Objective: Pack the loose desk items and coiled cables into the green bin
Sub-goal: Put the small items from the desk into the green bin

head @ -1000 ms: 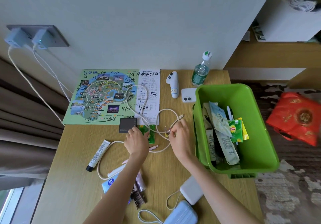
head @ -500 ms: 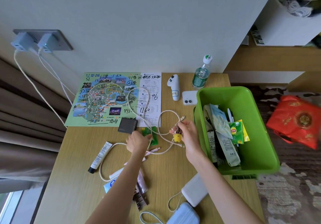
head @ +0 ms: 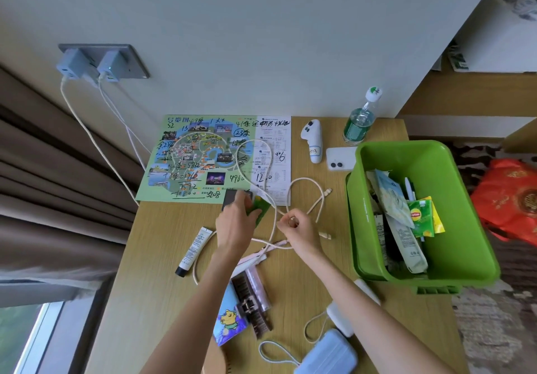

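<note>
left hand fingers spread over green card | right hand pinched on white cable, sprawled uncoiled on desk | green bin right, part-filled | risk: lifted cable snags card, drags tube

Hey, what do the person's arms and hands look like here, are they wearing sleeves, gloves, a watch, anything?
Both forearms are bare as far as the frame shows: no sleeves, gloves, watch or bracelet. The left hand and right hand show no rings that I can make out. Nails are too small to judge.
</note>
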Tool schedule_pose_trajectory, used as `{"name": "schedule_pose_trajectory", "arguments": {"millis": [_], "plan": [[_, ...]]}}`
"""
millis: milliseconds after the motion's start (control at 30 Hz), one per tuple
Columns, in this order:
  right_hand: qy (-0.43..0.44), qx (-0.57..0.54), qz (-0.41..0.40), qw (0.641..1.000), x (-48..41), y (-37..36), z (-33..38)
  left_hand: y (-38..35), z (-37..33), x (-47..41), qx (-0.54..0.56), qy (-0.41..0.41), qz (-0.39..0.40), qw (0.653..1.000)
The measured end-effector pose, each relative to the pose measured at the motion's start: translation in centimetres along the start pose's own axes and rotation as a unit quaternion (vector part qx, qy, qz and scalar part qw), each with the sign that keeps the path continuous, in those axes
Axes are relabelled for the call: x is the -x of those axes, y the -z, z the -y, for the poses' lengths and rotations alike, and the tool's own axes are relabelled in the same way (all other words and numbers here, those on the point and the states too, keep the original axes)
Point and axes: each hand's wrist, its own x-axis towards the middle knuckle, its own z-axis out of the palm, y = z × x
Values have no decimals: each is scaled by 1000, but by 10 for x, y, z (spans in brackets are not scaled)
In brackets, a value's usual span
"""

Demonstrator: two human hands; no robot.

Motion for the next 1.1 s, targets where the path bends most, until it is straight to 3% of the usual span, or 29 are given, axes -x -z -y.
{"name": "schedule_pose_trajectory", "arguments": {"millis": [133,200,300,433,667,967,1100], "plan": [[31,105,-4,994,-13,-19,11,31,32,-8,97,22,-23,995],[60,150,13,987,-21,-30,19,45,58,-13,157,61,20,985],[105,222,35,969,-34,-50,36,58,98,-17,248,183,91,947],[135,328,10,935,-54,-75,57,59,142,-12,132,221,134,957],[126,475,35,870,-69,-97,68,41,159,-4,-126,142,185,964],[138,495,23,857,-52,-97,72,36,149,-9,-229,56,199,951],[161,445,19,881,-34,-79,70,42,144,-4,-244,49,195,949]]}}
